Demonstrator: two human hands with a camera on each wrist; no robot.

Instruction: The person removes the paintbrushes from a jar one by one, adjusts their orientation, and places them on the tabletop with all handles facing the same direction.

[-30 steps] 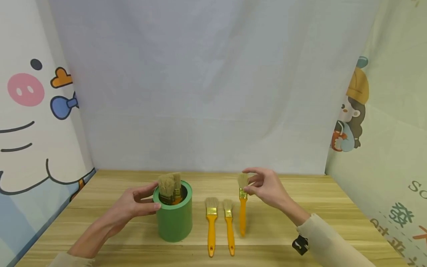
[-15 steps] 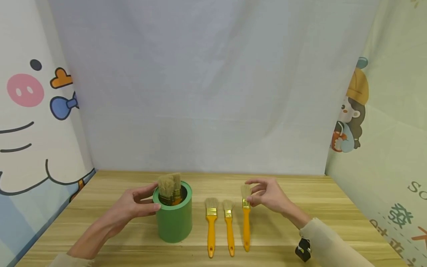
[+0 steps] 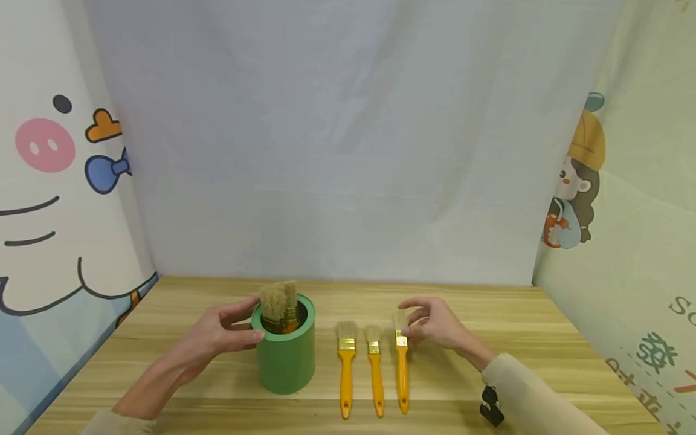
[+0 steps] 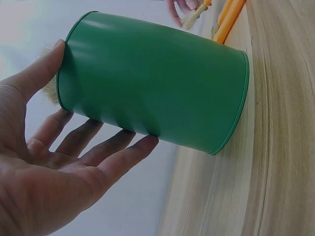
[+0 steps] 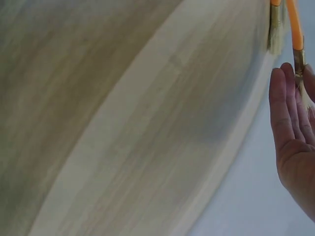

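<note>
My left hand (image 3: 217, 333) steadies a green cylindrical can (image 3: 286, 365), its thumb at the rim and its fingers against the far side, as the left wrist view shows. Bristle-up paintbrushes (image 3: 273, 305) stick out of the can; their handles are mostly hidden inside. To the right, my right hand (image 3: 439, 326) pinches a paintbrush (image 3: 402, 377) near its metal band and bristles, with the orange handle pointing toward me. Beside it lie a narrow paintbrush (image 3: 376, 377) and a wider paintbrush (image 3: 346, 377), roughly parallel, bristles away from me.
Everything is on a wood-grain table (image 3: 467, 386). A pale grey cloth (image 3: 337, 151) hangs behind its back edge. Cartoon-printed sheets stand at the left (image 3: 43, 254) and right (image 3: 641, 229). A black object (image 3: 492, 406) hangs at the right sleeve.
My right hand has brought its paintbrush toward me and slightly right, lowering it beside the other two. The left hand and the can have stayed in place.
</note>
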